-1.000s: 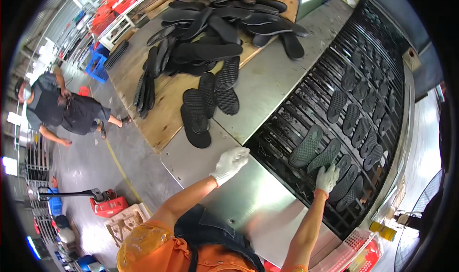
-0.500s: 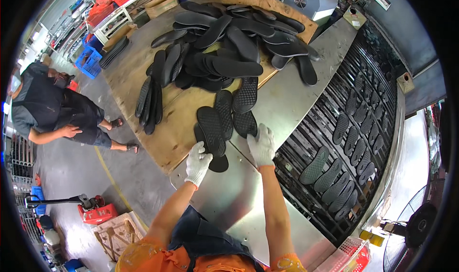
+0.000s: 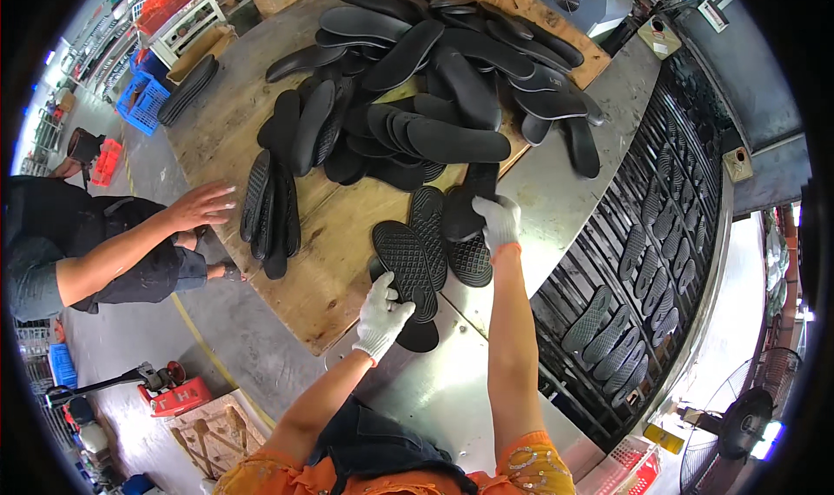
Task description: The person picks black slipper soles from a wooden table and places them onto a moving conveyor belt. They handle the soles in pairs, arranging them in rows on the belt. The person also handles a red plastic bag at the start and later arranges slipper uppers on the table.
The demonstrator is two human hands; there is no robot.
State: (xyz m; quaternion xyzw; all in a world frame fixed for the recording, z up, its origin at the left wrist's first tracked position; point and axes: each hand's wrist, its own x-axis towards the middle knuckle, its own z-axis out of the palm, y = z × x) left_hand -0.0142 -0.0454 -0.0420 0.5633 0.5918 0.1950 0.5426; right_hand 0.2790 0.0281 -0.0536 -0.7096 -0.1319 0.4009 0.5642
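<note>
held sole: a black smooth-faced sole [image 3: 462, 217], over the near right of the heap, above a patterned sole [image 3: 471, 265] on the bench [image 3: 334, 243]  
right hand: right hand [image 3: 501, 224] grasps the held sole at its right edge; an edge hold probably leaves the broad face free  
left hand: left hand [image 3: 384, 319] has bent fingers and thumb at the near end of a tread-up sole [image 3: 401, 256]; cannot tell whether it pinches or only steadies  
under it: a lower sole [image 3: 418, 338] pokes out toward the person, overlap perhaps for easy lifting  
heap: loose soles [image 3: 460, 139] lie crosswise, seemingly tipped out unsorted  
leaning group: soles on edge [image 3: 271, 212] at the left, likely set close to save room; a co-worker's hand [image 3: 201, 206] is spread beside them, empty  
slatted bed: soles [image 3: 618, 334] in rows, tread up, on dark slats [image 3: 595, 252]; the gaps probably keep them apart  
writing: pale letters on a red pallet truck [image 3: 180, 398], not copied; a small mark on one heap sole, too small to read
</note>
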